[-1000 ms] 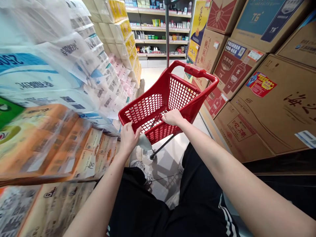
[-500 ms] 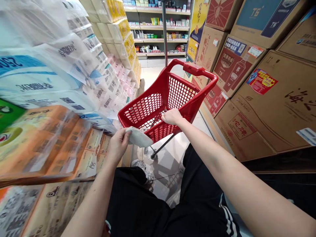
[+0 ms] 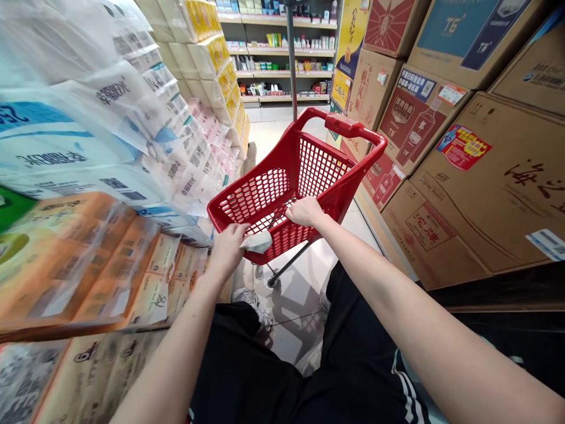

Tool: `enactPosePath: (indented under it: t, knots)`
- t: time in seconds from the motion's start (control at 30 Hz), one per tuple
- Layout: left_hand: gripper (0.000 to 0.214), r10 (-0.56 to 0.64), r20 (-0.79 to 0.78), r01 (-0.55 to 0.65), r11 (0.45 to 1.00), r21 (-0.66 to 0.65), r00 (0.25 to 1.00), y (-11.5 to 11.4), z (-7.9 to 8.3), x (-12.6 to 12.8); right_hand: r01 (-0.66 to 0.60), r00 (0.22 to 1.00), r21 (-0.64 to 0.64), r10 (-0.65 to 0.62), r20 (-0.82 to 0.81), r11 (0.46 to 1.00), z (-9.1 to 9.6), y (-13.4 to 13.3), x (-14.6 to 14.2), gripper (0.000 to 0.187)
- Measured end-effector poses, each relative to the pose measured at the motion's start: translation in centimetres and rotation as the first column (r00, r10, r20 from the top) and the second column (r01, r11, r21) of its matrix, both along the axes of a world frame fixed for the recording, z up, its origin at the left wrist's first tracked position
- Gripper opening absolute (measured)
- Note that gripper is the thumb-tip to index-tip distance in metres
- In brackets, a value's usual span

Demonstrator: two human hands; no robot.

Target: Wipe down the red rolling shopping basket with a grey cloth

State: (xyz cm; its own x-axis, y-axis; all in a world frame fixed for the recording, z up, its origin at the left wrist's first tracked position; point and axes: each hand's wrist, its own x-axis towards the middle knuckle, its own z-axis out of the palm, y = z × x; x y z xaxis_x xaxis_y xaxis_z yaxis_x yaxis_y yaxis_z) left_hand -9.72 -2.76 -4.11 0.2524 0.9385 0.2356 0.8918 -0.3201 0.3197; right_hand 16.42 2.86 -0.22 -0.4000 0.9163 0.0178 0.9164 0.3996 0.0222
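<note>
A red plastic shopping cart (image 3: 260,194) with perforated sides stands in front of me, its basket bare inside where I can see. My right hand (image 3: 304,212) is closed over the near side rim of the basket. In my left hand (image 3: 229,244) is a pale folded cloth (image 3: 257,242), held at the basket's lower left corner and draped against the rim there. The left fingers bend over the edge; part of the cloth is hidden by them.
Packs of tissue paper (image 3: 83,153) are piled along the left, with orange packs (image 3: 66,253) lower down. Cardboard cartons (image 3: 477,200) are stacked on the right. Shelves of small goods (image 3: 282,73) and a grey pole (image 3: 291,65) stand beyond the cart.
My left hand has moved right and slightly up with the cloth, onto the basket's corner. The cloth looks more bunched. My right hand stays on the rim.
</note>
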Motion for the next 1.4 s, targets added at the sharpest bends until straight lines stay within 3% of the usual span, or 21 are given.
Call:
enactPosePath:
  t: [0.13, 0.23, 0.37, 0.5, 0.63, 0.77, 0.87, 0.93, 1.03, 1.2, 1.4]
  knots:
    - [0.04, -0.043, 0.028, 0.043, 0.999, -0.019, 0.999, -2.4, -2.1, 1.6, -0.002, 1.0, -0.008, 0.002, 0.008, 1.0, 0.2, 0.2, 0.1, 0.054]
    - [0.035, -0.077, 0.088, 0.073, 0.996, 0.057, 0.993, -3.5, -2.7, 1.8, 0.0, 1.0, -0.02, 0.0, 0.027, 1.0, 0.3, 0.2, 0.3, 0.053]
    - [0.033, -0.116, 0.296, 0.066, 0.983, 0.173, 0.948, -5.2, -3.5, 1.8, -0.016, 0.999, -0.011, 0.017, 0.042, 1.0, 0.2, 0.2, 0.8, 0.055]
    - [0.026, -0.184, 0.4, 0.12, 0.976, 0.18, 0.898, -7.6, -3.5, 1.8, -0.027, 0.999, 0.004, 0.027, 0.044, 1.0, -0.1, 0.4, 1.4, 0.054]
    - [0.017, -0.239, 0.291, 0.215, 0.97, 0.11, 0.926, -8.3, -2.3, 1.8, -0.025, 0.997, 0.01, 0.024, 0.068, 1.0, 0.0, 0.6, 1.5, 0.055]
    - [0.022, -0.064, 0.295, 0.067, 0.998, 0.0, 0.953, -6.3, -1.3, 3.1, -0.01, 0.994, -0.014, 0.011, 0.108, 1.0, 0.3, 0.8, 1.4, 0.057]
    - [0.031, -0.057, 0.032, 0.058, 0.998, -0.032, 0.998, -4.7, -1.2, 4.7, -0.009, 0.995, -0.028, 0.012, 0.103, 1.0, 0.4, 1.1, 1.5, 0.058]
    - [0.034, -0.068, -0.157, 0.069, 0.998, -0.005, 0.985, -4.3, -1.5, 5.5, 0.005, 0.995, -0.039, -0.001, 0.101, 0.999, 0.4, 1.5, 1.5, 0.056]
    - [0.026, -0.082, -0.274, 0.098, 0.994, 0.042, 0.958, -4.6, -2.3, 6.2, 0.052, 0.994, -0.042, -0.048, 0.094, 0.998, 0.1, 2.1, 1.5, 0.054]
    - [0.021, -0.043, -0.296, 0.083, 0.989, 0.122, 0.954, -4.8, -3.2, 6.9, 0.139, 0.989, 0.011, -0.14, 0.053, 0.99, -0.3, 2.0, 1.0, 0.05]
    - [0.025, 0.022, -0.301, 0.057, 0.966, 0.252, 0.953, -4.4, -3.6, 7.4, 0.157, 0.987, 0.034, -0.158, 0.039, 0.987, -0.2, 1.4, 1.1, 0.055]
